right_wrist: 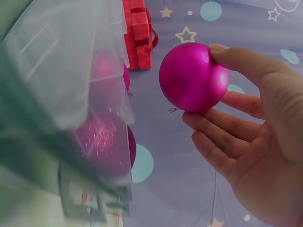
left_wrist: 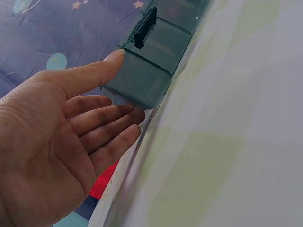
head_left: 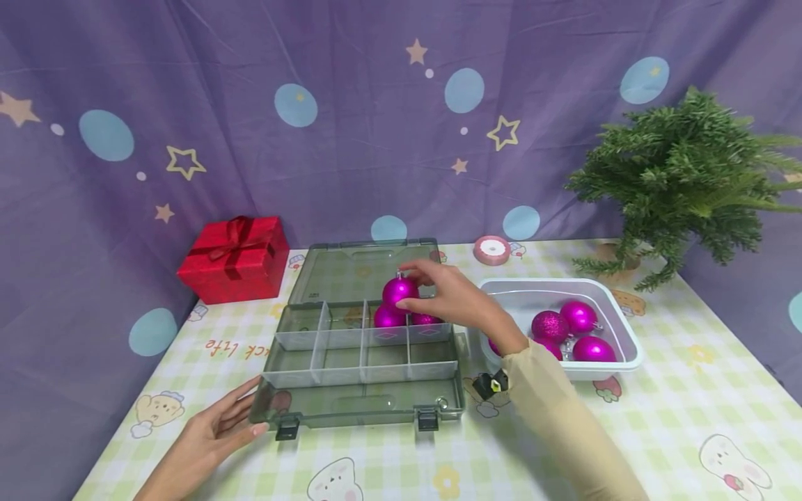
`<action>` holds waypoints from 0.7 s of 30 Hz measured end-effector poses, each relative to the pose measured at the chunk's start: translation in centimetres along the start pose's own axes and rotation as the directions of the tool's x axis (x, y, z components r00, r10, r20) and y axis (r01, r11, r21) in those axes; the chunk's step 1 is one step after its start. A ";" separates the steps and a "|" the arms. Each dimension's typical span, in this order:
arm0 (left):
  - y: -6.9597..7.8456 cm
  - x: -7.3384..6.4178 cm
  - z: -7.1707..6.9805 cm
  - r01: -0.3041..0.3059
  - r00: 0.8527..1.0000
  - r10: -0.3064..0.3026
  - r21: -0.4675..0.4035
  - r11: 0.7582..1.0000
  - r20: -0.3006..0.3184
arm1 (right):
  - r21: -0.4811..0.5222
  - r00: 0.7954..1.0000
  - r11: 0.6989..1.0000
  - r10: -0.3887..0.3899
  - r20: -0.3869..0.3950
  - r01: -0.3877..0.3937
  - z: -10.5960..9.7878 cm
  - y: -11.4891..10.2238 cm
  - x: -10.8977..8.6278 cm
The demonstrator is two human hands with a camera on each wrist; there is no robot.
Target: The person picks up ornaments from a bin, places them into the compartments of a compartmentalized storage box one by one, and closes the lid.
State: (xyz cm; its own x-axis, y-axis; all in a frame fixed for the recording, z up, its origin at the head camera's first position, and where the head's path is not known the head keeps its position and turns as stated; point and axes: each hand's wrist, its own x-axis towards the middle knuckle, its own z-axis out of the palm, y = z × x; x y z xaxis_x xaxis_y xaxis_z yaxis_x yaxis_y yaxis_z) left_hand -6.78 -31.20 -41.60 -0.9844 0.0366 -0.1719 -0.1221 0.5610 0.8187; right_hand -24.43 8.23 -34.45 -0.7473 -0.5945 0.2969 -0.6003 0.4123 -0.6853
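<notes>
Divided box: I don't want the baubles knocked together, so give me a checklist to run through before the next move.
1. Held bauble gripped by the right hand: ok.
2. Lid out of the way: ok, folded back behind the divided box.
3. Left hand at the box: ok, its thumb touches the near left corner.
4. Back row, third compartment from the left vacant: not ok, a shiny bauble sits in it.
5. Back-left compartment vacant: ok, no bauble in it.
6. Held bauble directly above one compartment: cannot tell, its height is unclear.
</notes>
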 end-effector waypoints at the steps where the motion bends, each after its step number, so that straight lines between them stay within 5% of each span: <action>1: 0.0 0.0 0.0 0.001 1.000 -0.001 -0.003 1.000 0.001 | 0.002 1.000 1.000 -0.005 0.003 0.005 0.2 -0.1 0.3; 21: 0.1 0.0 0.1 -0.018 1.000 0.018 0.012 1.000 -0.009 | -0.014 0.996 0.999 -0.048 0.076 0.049 3.4 -0.7 4.0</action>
State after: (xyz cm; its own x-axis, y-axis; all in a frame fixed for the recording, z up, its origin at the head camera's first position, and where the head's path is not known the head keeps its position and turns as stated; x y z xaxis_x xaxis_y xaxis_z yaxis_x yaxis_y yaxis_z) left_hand -6.75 -31.12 -41.58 -0.9875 0.0394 -0.1523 -0.1030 0.5700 0.8152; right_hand -26.03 3.24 -35.05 -0.6939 -0.6644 0.2777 -0.6399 0.3921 -0.6609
